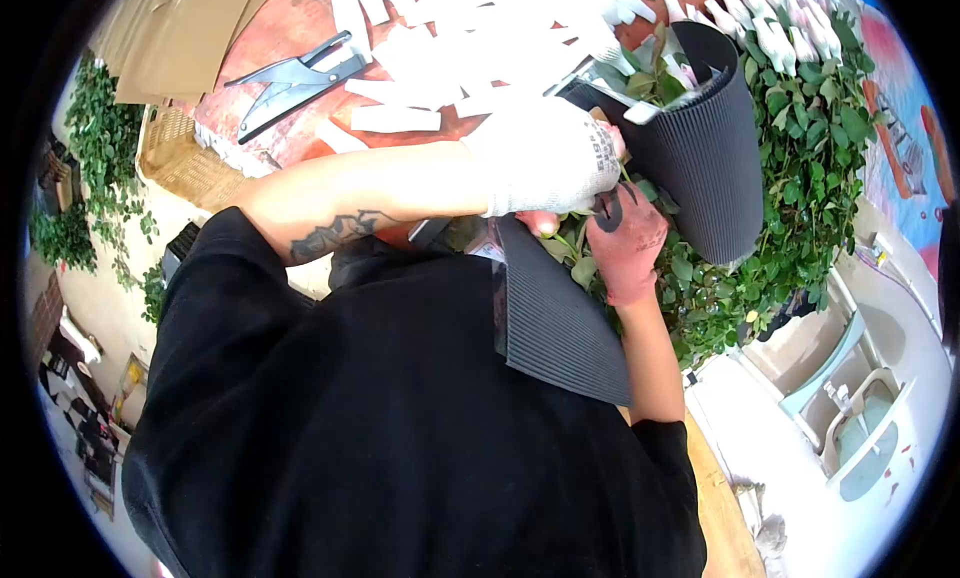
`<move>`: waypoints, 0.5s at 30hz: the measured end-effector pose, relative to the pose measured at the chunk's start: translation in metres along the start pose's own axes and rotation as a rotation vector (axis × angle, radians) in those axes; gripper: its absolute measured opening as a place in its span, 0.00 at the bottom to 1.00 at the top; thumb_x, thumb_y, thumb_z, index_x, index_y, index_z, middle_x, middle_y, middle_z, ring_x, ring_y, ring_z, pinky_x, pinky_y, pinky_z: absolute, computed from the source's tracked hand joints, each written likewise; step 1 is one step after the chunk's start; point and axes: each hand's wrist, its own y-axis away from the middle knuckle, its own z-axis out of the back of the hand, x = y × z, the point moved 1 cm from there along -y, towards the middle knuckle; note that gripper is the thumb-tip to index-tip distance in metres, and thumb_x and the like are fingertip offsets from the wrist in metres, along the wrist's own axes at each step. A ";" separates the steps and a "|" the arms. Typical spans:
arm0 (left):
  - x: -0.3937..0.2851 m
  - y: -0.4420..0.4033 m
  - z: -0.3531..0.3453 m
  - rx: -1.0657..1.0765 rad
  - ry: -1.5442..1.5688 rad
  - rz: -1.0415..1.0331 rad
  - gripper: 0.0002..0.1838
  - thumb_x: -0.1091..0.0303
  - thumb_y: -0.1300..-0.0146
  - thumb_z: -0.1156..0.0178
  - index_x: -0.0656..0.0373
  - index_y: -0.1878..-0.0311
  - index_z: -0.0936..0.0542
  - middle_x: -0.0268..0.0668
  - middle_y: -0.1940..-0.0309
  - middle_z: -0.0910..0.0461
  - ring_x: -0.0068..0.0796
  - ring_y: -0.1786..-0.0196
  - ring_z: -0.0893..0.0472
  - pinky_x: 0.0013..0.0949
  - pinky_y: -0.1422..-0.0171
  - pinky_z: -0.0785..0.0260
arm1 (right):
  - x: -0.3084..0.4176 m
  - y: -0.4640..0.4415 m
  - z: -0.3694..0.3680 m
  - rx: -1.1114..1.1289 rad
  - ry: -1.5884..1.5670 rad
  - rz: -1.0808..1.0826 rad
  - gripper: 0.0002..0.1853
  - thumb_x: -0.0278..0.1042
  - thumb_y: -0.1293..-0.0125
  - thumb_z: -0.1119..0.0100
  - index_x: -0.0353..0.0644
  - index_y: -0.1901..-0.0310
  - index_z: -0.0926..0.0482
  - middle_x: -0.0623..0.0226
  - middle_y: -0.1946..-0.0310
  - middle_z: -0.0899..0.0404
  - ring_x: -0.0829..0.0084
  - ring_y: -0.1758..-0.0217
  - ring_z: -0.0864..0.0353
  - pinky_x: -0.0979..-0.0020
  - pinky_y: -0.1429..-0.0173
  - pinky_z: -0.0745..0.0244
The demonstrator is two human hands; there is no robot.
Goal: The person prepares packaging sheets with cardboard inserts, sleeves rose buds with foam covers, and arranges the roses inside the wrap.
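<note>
My left hand (548, 160), in a white knit glove, reaches across from the left; its back faces up and its fingers are mostly hidden. Touching or nearly touching it, my right hand (628, 236) in a reddish glove has its fingers curled round a thin green stem. One pink rose head (539, 224) shows just below the left hand, beside green leaves. A black corrugated sheet (565, 323) lies against my body under the hands. Another corrugated sheet (700, 148), rolled around leafy stems, stands to the right of the hands.
Many white paper strips (400, 93) and a grey stapler-like tool (300, 83) lie on the red table (300, 16). Pink roses in white sleeves (775, 28) and dense foliage (810, 153) are at right. A wicker basket (180, 158) is at left; chairs (865, 433) stand lower right.
</note>
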 end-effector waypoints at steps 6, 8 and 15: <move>-0.004 -0.012 0.000 0.049 -0.036 0.103 0.13 0.61 0.53 0.40 0.61 0.68 0.20 0.44 0.74 0.20 0.43 0.69 0.19 0.42 0.67 0.27 | 0.000 0.000 -0.004 -0.050 -0.030 0.022 0.19 0.33 0.57 0.32 0.38 0.60 0.21 0.55 0.62 0.20 0.57 0.63 0.19 0.62 0.59 0.23; -0.001 -0.013 0.006 0.159 -0.170 0.193 0.11 0.63 0.45 0.45 0.56 0.61 0.21 0.39 0.74 0.23 0.40 0.67 0.19 0.41 0.65 0.28 | -0.004 0.002 -0.008 -0.061 -0.027 0.019 0.19 0.32 0.56 0.32 0.38 0.60 0.21 0.54 0.62 0.20 0.56 0.63 0.19 0.62 0.58 0.23; 0.049 0.059 0.072 -0.514 -0.084 0.379 0.19 0.66 0.43 0.44 0.57 0.46 0.24 0.47 0.53 0.21 0.44 0.51 0.21 0.39 0.48 0.29 | -0.010 0.005 -0.013 -0.003 -0.142 -0.038 0.20 0.26 0.57 0.33 0.36 0.58 0.22 0.52 0.60 0.22 0.51 0.60 0.21 0.59 0.55 0.26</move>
